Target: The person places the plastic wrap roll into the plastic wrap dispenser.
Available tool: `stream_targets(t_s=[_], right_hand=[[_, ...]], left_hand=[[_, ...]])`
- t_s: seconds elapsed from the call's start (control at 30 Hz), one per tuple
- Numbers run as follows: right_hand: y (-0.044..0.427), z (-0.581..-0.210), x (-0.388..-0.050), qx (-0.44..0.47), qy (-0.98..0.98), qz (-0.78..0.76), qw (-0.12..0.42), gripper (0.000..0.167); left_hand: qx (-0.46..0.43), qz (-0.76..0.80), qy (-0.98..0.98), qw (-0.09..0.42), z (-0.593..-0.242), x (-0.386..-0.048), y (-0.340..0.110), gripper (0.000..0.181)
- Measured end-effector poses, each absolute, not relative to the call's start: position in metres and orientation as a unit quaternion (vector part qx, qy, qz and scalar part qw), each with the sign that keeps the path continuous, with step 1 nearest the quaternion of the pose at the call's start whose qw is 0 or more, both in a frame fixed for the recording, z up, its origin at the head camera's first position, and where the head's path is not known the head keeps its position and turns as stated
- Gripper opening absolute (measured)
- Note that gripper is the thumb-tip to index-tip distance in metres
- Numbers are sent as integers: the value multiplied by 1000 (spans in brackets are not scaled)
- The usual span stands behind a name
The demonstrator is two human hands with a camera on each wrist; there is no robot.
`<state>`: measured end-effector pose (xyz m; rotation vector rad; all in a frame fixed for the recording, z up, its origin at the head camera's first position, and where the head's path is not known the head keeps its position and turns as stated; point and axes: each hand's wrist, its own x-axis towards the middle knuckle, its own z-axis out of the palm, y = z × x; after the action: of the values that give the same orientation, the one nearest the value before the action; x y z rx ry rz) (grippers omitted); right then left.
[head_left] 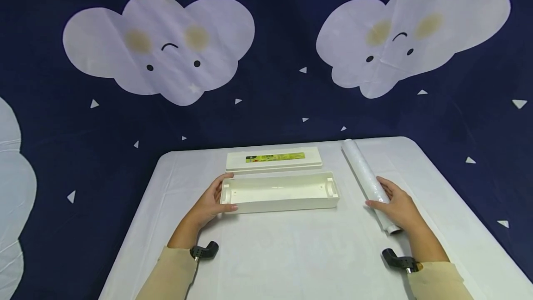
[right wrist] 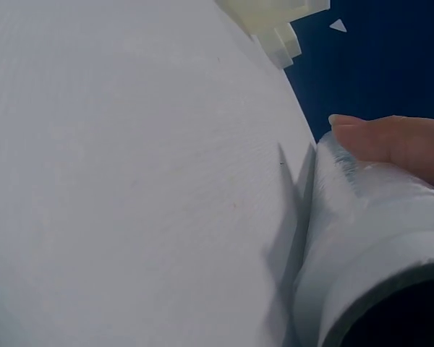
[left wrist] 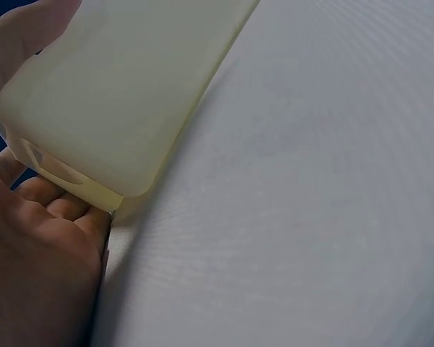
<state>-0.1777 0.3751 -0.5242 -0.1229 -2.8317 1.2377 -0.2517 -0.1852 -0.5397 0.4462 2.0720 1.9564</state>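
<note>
In the head view a long cream plastic box (head_left: 279, 205) stands on the table with its hollow side up. My left hand (head_left: 207, 203) holds its left end, thumb on the near wall and fingers round the far side. The left wrist view shows the box wall (left wrist: 108, 94) close up, with curled fingers (left wrist: 65, 206) at its end. To the right, a roll of cling film (head_left: 366, 175) lies slanted on the table. My right hand (head_left: 397, 205) grips its near part, thumb across the top. In the right wrist view the roll's hollow core opens toward the camera.
Behind the box lies its cream lid (head_left: 272, 165) with a yellow-green label (head_left: 275, 157). A white cloth covers the table (head_left: 300, 253). Beyond its back edge hangs a dark blue curtain (head_left: 275, 119) with printed clouds. Each wrist carries a small black camera.
</note>
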Motion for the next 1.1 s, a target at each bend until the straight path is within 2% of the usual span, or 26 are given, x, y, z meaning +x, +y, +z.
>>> stream_targets(t_s=[1.1], right_hand=[[378, -521, -176, -66, -899, 433, 3, 101]], left_hand=[[139, 657, 730, 124, -542, -253, -185, 107]])
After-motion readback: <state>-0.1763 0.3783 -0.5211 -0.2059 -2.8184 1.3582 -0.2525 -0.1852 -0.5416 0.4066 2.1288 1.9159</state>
